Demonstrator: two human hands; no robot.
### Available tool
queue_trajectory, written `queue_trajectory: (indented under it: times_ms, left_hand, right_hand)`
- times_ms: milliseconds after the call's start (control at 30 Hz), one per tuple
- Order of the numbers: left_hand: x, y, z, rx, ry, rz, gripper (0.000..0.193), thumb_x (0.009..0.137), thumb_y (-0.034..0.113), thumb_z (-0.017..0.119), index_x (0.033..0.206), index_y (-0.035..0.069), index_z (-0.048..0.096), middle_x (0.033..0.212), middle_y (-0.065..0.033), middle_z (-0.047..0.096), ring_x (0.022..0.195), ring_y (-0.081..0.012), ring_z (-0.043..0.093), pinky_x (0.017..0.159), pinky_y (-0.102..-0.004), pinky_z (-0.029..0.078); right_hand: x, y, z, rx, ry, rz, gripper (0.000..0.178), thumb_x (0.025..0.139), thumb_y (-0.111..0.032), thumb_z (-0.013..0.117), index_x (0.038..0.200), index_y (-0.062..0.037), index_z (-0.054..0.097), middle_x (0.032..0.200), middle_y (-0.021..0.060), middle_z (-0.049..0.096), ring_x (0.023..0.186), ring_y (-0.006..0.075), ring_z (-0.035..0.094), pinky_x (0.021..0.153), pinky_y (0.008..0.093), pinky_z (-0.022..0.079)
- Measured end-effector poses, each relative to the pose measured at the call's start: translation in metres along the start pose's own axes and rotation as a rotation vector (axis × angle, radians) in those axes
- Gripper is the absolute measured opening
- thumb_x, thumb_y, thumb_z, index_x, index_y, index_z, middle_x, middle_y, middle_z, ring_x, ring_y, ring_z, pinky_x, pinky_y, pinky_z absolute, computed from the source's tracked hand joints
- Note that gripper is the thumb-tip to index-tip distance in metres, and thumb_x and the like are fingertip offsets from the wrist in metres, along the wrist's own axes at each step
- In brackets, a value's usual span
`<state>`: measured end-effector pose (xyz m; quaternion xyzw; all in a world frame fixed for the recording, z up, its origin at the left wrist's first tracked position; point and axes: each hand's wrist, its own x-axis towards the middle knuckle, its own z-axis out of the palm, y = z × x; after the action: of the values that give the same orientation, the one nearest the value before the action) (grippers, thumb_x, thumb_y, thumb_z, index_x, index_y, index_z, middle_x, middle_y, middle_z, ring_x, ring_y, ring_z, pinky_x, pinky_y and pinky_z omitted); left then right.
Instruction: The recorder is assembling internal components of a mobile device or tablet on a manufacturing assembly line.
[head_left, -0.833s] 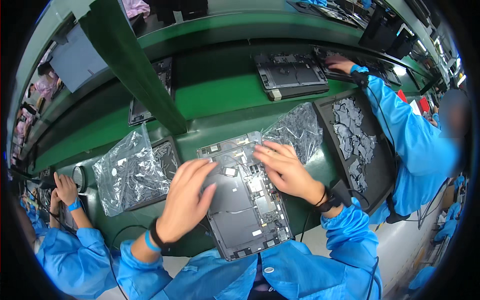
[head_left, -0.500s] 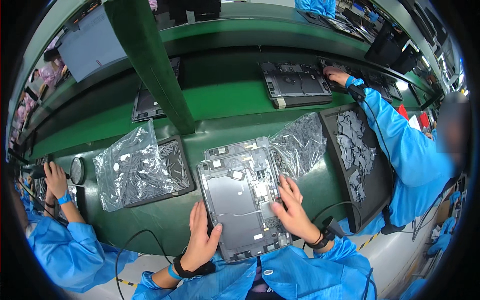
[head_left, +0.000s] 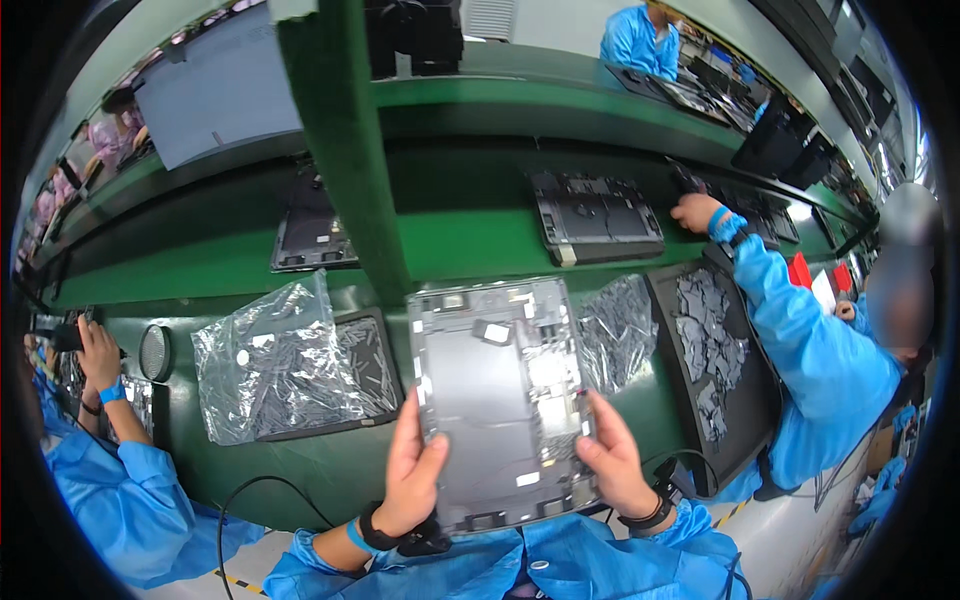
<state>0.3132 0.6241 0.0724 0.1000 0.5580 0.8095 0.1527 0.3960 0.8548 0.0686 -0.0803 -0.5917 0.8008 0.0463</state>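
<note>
Left hand (head_left: 412, 482) and right hand (head_left: 615, 465) grip the open device (head_left: 475, 400) by its side edges, thumbs on top, fingers (head_left: 408, 432) drawn in close around it, tips out of sight; device sits over the near edge of the green bench (head_left: 235, 470). Left, a clear bag (head_left: 275, 375) of dark strips partly overlaps a tray (head_left: 372, 322); right, another bag (head_left: 615, 335), then a tray of grey pieces (head_left: 712, 340). Farther back, a second device (head_left: 595, 215), a co-worker's hand (head_left: 698, 212) beyond its right end.
</note>
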Motion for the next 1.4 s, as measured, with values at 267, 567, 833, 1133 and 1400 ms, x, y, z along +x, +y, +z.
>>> queue_trajectory:
  times_ms: [267, 567, 833, 1133, 1400]
  left_hand:
    - [0.019, -0.027, -0.013, -0.010, -0.116, -0.001, 0.052, 0.098, 0.004, 0.051, 0.147, 0.003, 0.033, 0.142, -0.0141, 0.047, 0.117, -0.0215, 0.056, 0.098, -0.0353, 0.046]
    - [0.018, -0.032, -0.016, -0.012, -0.119, -0.075, 0.033, 0.100, 0.006, 0.050, 0.133, 0.000, 0.049, 0.120, -0.0140, 0.063, 0.105, -0.0188, 0.062, 0.094, -0.0329, 0.048]
    - [0.016, -0.021, -0.016, 0.021, -0.019, -0.071, 0.024, 0.099, 0.003, 0.052, 0.122, -0.003, 0.056, 0.110, -0.0145, 0.067, 0.097, -0.0194, 0.065, 0.089, -0.0323, 0.051]
    - [0.022, -0.025, -0.012, 0.051, -0.015, -0.094, 0.019, 0.098, 0.002, 0.052, 0.113, -0.005, 0.060, 0.106, -0.0135, 0.068, 0.095, -0.0187, 0.065, 0.088, -0.0314, 0.051]
    - [0.031, -0.034, -0.006, 0.114, -0.013, -0.029, 0.016, 0.097, 0.003, 0.053, 0.110, -0.003, 0.061, 0.104, -0.0127, 0.068, 0.092, -0.0177, 0.065, 0.085, -0.0301, 0.051]
  right_hand:
    - [0.174, -0.048, -0.027, -0.033, 0.008, -0.111, 0.056, 0.092, -0.003, 0.050, 0.145, 0.0048, 0.037, 0.136, 0.0118, 0.055, 0.117, 0.0169, 0.056, 0.100, 0.0301, 0.045]
    - [0.361, 0.012, 0.004, -0.125, -0.073, -0.113, 0.046, 0.089, 0.001, 0.049, 0.135, 0.0037, 0.049, 0.121, 0.0096, 0.062, 0.108, 0.0182, 0.058, 0.099, 0.0324, 0.043]
    - [0.399, 0.022, 0.010, -1.025, -0.022, -0.533, 0.052, 0.091, -0.024, 0.058, 0.135, 0.0028, 0.050, 0.139, 0.0263, 0.050, 0.132, 0.0368, 0.046, 0.111, 0.0374, 0.036]
    - [0.357, -0.049, -0.199, -1.457, 0.603, 0.518, 0.072, 0.077, -0.057, 0.070, 0.127, -0.0061, 0.062, 0.144, 0.0182, 0.048, 0.135, 0.0366, 0.042, 0.107, 0.0450, 0.036]
    - [0.340, -0.043, -0.214, -0.409, 0.515, 0.034, 0.030, 0.077, -0.011, 0.073, 0.093, 0.0138, 0.068, 0.088, 0.0179, 0.071, 0.080, 0.0260, 0.067, 0.074, 0.0377, 0.052]
